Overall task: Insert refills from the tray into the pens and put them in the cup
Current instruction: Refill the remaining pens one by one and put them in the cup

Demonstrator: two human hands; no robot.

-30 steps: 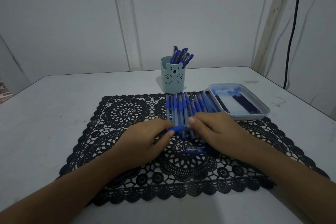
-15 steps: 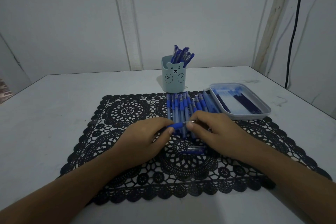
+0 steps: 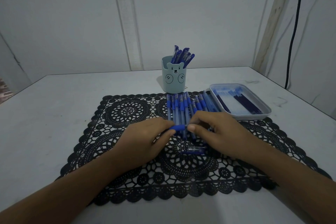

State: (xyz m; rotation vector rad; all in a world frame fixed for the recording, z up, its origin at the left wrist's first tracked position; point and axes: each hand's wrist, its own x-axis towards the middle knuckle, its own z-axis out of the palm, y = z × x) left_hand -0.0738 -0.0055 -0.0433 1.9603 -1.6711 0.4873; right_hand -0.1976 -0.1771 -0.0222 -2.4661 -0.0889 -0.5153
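Centre frame: the left hand (image 3: 145,142) is gripping a blue pen (image 3: 179,127) while the right hand (image 3: 218,132) is pinching its tip, apparently seating a hidden refill; next, carrying it to the bear cup (image 3: 173,80).

Both bare forearms stretch in from the near side, one from the near left corner and one from the near right, angling toward each other at the middle. The left hand (image 3: 143,140) lies knuckles up with its fingers curled, thumb and fingertips gripping the blue end of a pen (image 3: 179,127). The right hand (image 3: 216,132) faces it, back upward, thumb and forefinger pinching the pen's right end, the other fingers loosely bent. The two hands' fingertips sit just beside each other.
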